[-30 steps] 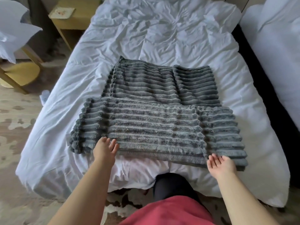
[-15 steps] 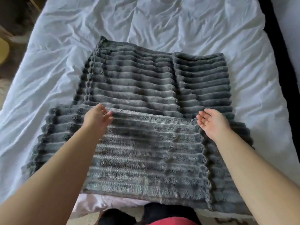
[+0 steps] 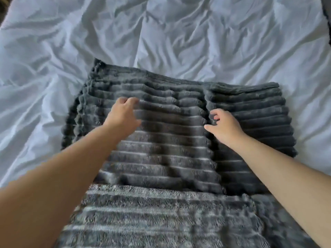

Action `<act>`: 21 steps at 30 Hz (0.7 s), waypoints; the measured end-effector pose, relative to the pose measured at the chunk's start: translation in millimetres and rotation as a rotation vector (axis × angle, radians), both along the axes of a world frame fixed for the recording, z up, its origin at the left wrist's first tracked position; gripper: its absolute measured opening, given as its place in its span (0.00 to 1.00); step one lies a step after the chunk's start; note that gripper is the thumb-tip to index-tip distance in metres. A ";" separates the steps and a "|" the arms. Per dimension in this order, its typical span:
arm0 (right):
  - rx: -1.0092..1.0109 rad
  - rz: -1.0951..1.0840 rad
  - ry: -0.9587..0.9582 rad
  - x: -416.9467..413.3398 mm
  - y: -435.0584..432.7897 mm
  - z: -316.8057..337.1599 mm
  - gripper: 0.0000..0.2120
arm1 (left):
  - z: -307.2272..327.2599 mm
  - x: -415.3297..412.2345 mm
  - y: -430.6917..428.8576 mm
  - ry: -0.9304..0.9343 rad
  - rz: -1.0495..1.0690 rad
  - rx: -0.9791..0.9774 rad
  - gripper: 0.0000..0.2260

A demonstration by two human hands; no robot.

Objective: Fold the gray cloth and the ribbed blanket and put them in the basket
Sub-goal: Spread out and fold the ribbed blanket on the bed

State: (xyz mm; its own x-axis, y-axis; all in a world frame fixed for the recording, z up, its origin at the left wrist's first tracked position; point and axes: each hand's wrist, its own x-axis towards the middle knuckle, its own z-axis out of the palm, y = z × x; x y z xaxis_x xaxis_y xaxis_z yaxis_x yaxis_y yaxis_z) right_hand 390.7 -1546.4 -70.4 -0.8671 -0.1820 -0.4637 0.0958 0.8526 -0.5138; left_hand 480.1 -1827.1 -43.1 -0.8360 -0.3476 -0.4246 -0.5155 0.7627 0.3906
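The dark gray ribbed blanket (image 3: 179, 140) lies partly folded on the white bed, its near flap laid over the middle. My left hand (image 3: 123, 113) reaches over the blanket's far left part, fingers loosely bent and touching the ribs. My right hand (image 3: 223, 125) hovers at the stepped edge of the upper layer on the right, fingers curling inward and thumb spread, with no cloth lifted between them. The gray cloth and the basket are out of view.
A wrinkled white duvet (image 3: 179, 36) covers the bed all around the blanket. A dark strip beside the bed (image 3: 327, 20) shows at the far right edge.
I have leaned in over the bed. Both hands moved forward from the blanket's near edge, over the folded flap, to its far half. The right hand's fingers have curled in.
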 end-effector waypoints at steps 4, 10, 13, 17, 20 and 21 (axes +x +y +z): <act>0.233 0.199 0.356 -53.2 -24.9 -23.3 0.37 | -21.0 -73.8 -12.2 0.100 -0.131 -0.022 0.39; 0.665 0.298 0.158 -88.8 -21.2 -79.6 0.59 | -79.0 -114.8 -26.9 -0.165 -0.339 -0.213 0.60; 0.719 0.254 0.222 -89.5 -20.9 -90.3 0.55 | -98.4 -112.2 -26.8 -0.197 -0.261 -0.267 0.61; 0.654 0.148 0.310 -76.6 -20.6 -84.8 0.38 | -94.4 -101.4 -25.8 -0.089 -0.140 -0.170 0.46; 0.620 0.075 0.277 -40.7 -21.5 -75.5 0.24 | -81.6 -69.1 -14.9 -0.035 -0.083 -0.168 0.28; 0.622 0.061 0.232 -24.7 -20.4 -70.4 0.22 | -75.2 -53.2 -9.4 -0.048 -0.070 -0.146 0.27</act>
State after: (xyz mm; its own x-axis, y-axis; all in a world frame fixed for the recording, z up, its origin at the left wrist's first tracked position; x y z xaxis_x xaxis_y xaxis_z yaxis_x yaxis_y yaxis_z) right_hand 366.0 -1566.8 -140.8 -0.9535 0.0069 -0.3013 -0.0161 0.9971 0.0740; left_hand 426.9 -1836.5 -118.3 -0.8406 -0.3501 -0.4134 -0.4742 0.8445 0.2491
